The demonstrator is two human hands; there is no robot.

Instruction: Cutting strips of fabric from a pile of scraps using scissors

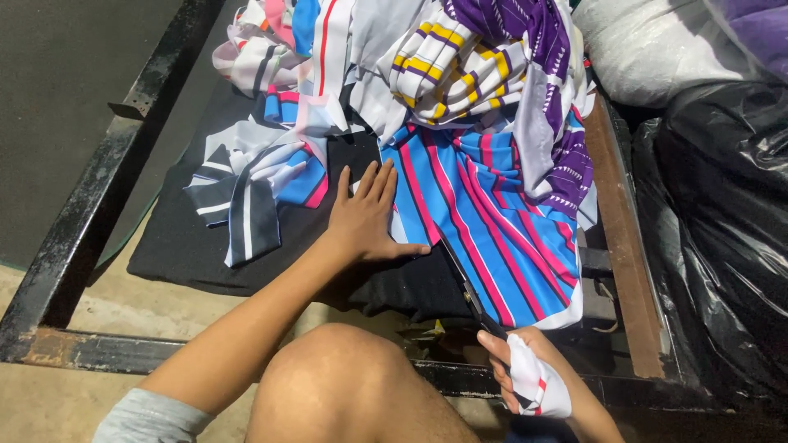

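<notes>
Striped blue fabric (492, 238), crossed by pink, white and dark lines, lies spread over the right half of a black cloth-covered work surface (189, 246), its lower hem hanging just over the near edge. Behind it, along the far edge, a heap of cut pieces (427, 57) is piled up: purple and white with yellow bars, grey, and pink-striped white. To the right of the surface a large black plastic bag (722, 230) bulges against a rusty brown frame rail (624, 238), with a white sack (648, 49) above it at the far right corner. A black metal rail (98, 180) runs along the left side, over a concrete floor (49, 402). Near the left edge of the surface lies a smaller scrap of grey, black and white stripes (246, 197), touching a bit of blue.

A bare knee (345, 385) fills the near middle of the view. The left hand (365, 217) lies flat, fingers together and pointing away, pressing the left border of the blue fabric down on the black cloth. The right hand (529, 377), at the near edge, is wrapped in a white strip of cloth (538, 381) and is closed around the handles of dark scissors (464, 283), whose blades run up and to the left along the fabric's near left border, towards the left thumb.
</notes>
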